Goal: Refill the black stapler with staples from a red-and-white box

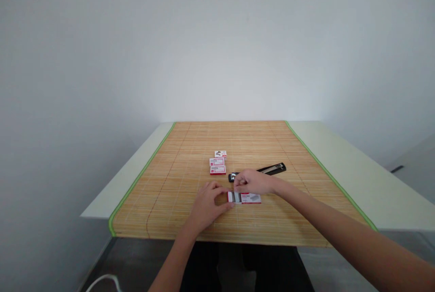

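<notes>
My left hand [205, 203] has thumb and fingers spread at the left end of an open box [251, 198]. Three smaller boxes [217, 162] lie just beyond that hand. My right hand [252, 182] bends its fingertips onto the staples [237, 197] in the open box; I cannot tell whether they grip. The stapler [275, 168] lies just beyond my right hand.
</notes>
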`<state>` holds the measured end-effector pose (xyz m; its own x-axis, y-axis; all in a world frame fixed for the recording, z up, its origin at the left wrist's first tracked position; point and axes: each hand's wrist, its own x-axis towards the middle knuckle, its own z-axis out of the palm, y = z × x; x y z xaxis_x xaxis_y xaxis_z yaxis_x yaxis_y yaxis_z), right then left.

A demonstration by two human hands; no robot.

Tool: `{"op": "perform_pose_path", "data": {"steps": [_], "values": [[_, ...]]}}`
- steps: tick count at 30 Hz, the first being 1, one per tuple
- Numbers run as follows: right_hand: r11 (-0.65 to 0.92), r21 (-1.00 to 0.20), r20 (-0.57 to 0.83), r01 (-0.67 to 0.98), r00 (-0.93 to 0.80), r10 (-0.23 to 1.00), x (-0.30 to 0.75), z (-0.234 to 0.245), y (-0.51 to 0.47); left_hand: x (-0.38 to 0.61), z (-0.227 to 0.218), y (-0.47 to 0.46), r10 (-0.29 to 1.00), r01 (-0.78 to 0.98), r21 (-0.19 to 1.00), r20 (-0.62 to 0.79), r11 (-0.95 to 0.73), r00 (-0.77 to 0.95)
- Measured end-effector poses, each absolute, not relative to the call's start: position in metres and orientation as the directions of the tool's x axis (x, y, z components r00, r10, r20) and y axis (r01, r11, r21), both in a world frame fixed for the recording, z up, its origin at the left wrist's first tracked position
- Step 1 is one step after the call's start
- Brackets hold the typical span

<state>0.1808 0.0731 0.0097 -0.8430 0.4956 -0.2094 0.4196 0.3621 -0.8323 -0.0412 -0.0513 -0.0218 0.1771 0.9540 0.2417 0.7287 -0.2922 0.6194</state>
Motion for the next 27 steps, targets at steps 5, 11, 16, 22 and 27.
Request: {"op": "perform_pose_path", "data": {"steps": [5,11,16,22,27], "values": [[0.384,-0.817,-0.146,0.430,-0.799,0.584,0.184,0.006,0.067,-0.041,-0.022,-0.051,0.955,0.724,0.626,0.238,-0.289,0.176],[0.418,-0.789,-0.057,0.450,-0.731,0.680,0.185,-0.001,0.056,-0.040,-0.020,-0.052,0.956,0.719,0.632,0.234,-0.290,0.180],[0.438,-0.772,-0.015,0.460,-0.703,0.711,0.185,-0.007,0.053,-0.040,-0.019,-0.052,0.955,0.728,0.620,0.230,-0.293,0.189],[0.460,-0.757,0.004,0.463,-0.701,0.713,0.185,-0.007,0.054,-0.041,-0.019,-0.051,0.957,0.727,0.623,0.212,-0.287,0.196],[0.452,-0.766,-0.012,0.457,-0.713,0.701,0.184,-0.002,0.052,-0.041,-0.017,-0.052,0.957,0.715,0.635,0.209,-0.291,0.203]]}}
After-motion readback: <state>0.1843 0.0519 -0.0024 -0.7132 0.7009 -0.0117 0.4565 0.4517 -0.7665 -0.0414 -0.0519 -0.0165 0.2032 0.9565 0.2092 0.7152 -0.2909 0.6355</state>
